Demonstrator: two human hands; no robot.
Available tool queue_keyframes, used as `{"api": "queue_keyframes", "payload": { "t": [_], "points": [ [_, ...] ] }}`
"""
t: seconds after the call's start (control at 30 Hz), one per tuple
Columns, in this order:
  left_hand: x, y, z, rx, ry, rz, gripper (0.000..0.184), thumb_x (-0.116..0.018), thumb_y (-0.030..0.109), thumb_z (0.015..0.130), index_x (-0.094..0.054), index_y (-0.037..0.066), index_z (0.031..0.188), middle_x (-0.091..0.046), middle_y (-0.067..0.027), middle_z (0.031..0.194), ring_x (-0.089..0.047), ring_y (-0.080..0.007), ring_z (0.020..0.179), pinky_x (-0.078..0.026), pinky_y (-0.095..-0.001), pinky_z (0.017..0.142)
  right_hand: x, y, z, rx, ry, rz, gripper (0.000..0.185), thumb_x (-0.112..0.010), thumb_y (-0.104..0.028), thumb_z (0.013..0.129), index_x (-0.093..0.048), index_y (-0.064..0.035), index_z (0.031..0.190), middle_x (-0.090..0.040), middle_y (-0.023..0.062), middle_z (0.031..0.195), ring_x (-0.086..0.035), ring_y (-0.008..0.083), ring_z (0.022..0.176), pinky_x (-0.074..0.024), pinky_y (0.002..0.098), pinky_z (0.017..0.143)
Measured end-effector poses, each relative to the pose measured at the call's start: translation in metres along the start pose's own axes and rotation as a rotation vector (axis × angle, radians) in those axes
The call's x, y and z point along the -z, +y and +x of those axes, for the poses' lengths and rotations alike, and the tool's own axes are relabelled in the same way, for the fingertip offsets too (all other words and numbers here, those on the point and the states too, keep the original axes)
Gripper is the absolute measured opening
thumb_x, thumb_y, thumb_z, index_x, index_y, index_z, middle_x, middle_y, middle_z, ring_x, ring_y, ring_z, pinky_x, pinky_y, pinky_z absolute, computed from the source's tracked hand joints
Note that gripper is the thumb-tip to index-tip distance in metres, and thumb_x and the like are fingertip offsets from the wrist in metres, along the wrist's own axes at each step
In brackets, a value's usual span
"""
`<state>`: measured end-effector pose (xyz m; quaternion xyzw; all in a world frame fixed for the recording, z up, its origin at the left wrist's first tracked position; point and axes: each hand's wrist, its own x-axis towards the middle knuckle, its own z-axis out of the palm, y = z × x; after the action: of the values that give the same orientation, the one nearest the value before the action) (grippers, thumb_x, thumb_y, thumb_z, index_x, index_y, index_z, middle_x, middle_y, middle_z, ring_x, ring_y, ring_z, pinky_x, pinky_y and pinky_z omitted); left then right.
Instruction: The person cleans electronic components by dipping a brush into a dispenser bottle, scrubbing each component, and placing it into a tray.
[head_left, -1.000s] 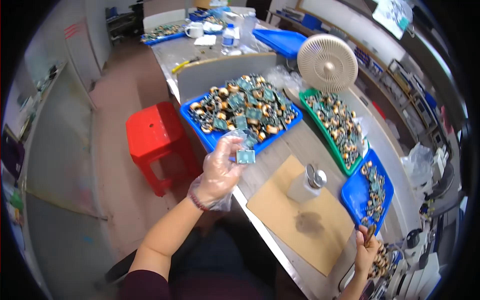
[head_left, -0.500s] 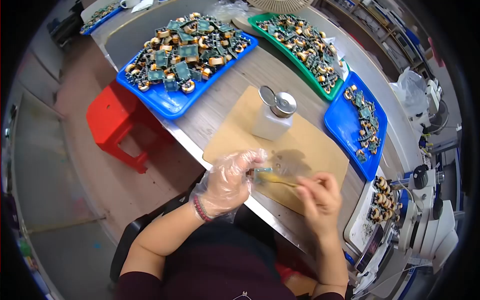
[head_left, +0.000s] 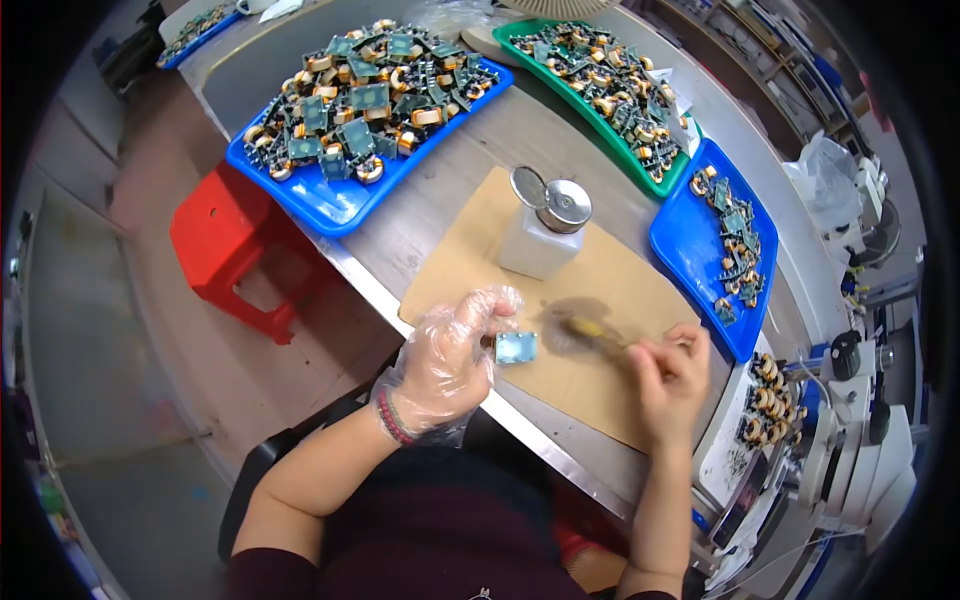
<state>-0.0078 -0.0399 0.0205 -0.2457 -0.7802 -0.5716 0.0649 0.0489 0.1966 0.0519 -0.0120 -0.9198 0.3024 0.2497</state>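
My left hand (head_left: 445, 355), in a clear plastic glove, is closed on a small circuit board (head_left: 516, 347) whose flat face is turned up. Between the fingers and thumb of my bare right hand (head_left: 672, 380) is a thin brush (head_left: 597, 331), blurred, with its yellowish tip over a dark wet patch (head_left: 568, 340) on the cardboard sheet (head_left: 460, 260). The brush is apart from the board. Beyond my hands stands a white dispenser bottle (head_left: 543, 240) with a metal top, its round lid flipped up.
A blue tray (head_left: 335, 205) heaped with circuit boards lies at the back left. A green tray (head_left: 600, 140) and another blue tray (head_left: 690, 245) hold more boards. Several boards (head_left: 768, 400) stand near a microscope (head_left: 850, 440) at the right. A red stool (head_left: 225, 235) is on the floor.
My right hand has drawn the brush off the board and moved right, over the wet patch. The left hand still grips the board, with its face now uncovered.
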Motion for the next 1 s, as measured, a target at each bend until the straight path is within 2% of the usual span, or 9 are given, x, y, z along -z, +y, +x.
{"api": "queue_keyframes", "payload": {
  "t": [0.07,0.1,0.17,0.2,0.27,0.33,0.43,0.7,1.0],
  "points": [
    [-0.001,-0.001,-0.003,0.014,-0.01,-0.031,0.04,-0.061,-0.006,0.069,-0.046,0.003,0.105,-0.065,-0.0104,0.082,-0.066,-0.0227,0.081,-0.05,-0.0325,0.073,-0.021,-0.019,-0.01,0.159,-0.069,0.258,0.011,-0.074,-0.006,0.068,-0.07,-0.0042,0.079,-0.052,0.0096,0.091,-0.053,0.0176,0.077,-0.0423,0.0251,0.06],
    [-0.002,-0.001,-0.005,0.022,-0.015,-0.028,0.04,-0.061,-0.006,0.069,-0.046,0.003,0.105,-0.065,-0.0104,0.082,-0.066,-0.0227,0.081,-0.05,-0.0325,0.073,-0.019,-0.033,-0.011,0.098,-0.239,0.112,0.012,-0.074,-0.007,0.069,-0.071,-0.0055,0.08,-0.053,0.0099,0.094,-0.053,0.0174,0.082,-0.0436,0.0279,0.06],
    [-0.003,-0.003,-0.004,0.014,-0.002,-0.052,0.039,-0.061,-0.008,0.069,-0.045,0.002,0.104,-0.064,-0.0115,0.082,-0.066,-0.023,0.08,-0.05,-0.0316,0.074,-0.017,-0.008,-0.008,-0.059,-0.174,0.269,0.01,-0.074,-0.007,0.07,-0.07,-0.0048,0.079,-0.055,0.0102,0.098,-0.054,0.0162,0.078,-0.044,0.0283,0.058],
    [-0.002,-0.006,-0.008,0.017,0.003,-0.067,0.042,-0.055,-0.011,0.067,-0.048,0.002,0.107,-0.063,-0.0142,0.092,-0.066,-0.0243,0.082,-0.051,-0.032,0.072,-0.009,0.014,-0.005,0.039,-0.101,0.022,0.007,-0.073,-0.006,0.072,-0.069,-0.003,0.077,-0.054,0.0096,0.097,-0.053,0.0136,0.073,-0.0429,0.025,0.055],
    [-0.009,-0.004,-0.013,0.047,0.076,-0.17,0.045,-0.06,-0.009,0.069,-0.045,0.003,0.11,-0.062,-0.0114,0.09,-0.064,-0.0197,0.08,-0.05,-0.0305,0.071,0.009,0.023,-0.003,-0.044,0.042,0.056,0.007,-0.07,-0.004,0.074,-0.068,-0.0011,0.079,-0.051,0.0058,0.092,-0.049,0.0093,0.067,-0.0389,0.02,0.053],
    [-0.014,0.004,-0.014,0.092,0.145,-0.272,0.05,-0.065,-0.006,0.07,-0.042,0.003,0.113,-0.062,-0.0086,0.089,-0.063,-0.0152,0.078,-0.05,-0.029,0.07,0.014,0.029,-0.007,-0.157,0.106,0.456,0.018,-0.068,-0.006,0.077,-0.064,0.0004,0.093,-0.047,0.0036,0.098,-0.045,0.0077,0.076,-0.0364,0.0187,0.066],
    [-0.007,0.034,-0.008,0.48,-0.021,-0.908,0.067,-0.073,-0.003,0.07,-0.032,0.006,0.122,-0.056,-0.0032,0.08,-0.056,-0.0085,0.072,-0.047,-0.0229,0.065,0.018,0.014,-0.012,-0.211,0.044,0.612,0.03,-0.07,-0.014,0.077,-0.062,0.0003,0.102,-0.045,0.0042,0.101,-0.044,0.0082,0.082,-0.0358,0.0202,0.071],
    [-0.002,0.058,-0.005,0.633,-0.103,-0.975,0.068,-0.074,-0.001,0.071,-0.031,0.004,0.123,-0.058,-0.0052,0.077,-0.057,-0.0081,0.069,-0.046,-0.021,0.063,0.021,0.001,-0.018,-0.236,-0.055,0.624,0.042,-0.074,-0.024,0.073,-0.06,0.0002,0.106,-0.051,0.0074,0.104,-0.047,0.014,0.091,-0.0362,0.0249,0.081],
    [-0.004,0.067,-0.006,0.629,-0.138,-1.027,0.063,-0.072,0.0,0.073,-0.032,0.003,0.121,-0.059,-0.0057,0.076,-0.058,-0.0085,0.069,-0.047,-0.0219,0.063,0.018,-0.012,-0.02,-0.303,-0.158,0.843,0.047,-0.074,-0.007,0.069,-0.056,0.0002,0.112,-0.049,0.0061,0.104,-0.038,0.0044,0.063,-0.0343,0.0168,0.06]
  ]
}}
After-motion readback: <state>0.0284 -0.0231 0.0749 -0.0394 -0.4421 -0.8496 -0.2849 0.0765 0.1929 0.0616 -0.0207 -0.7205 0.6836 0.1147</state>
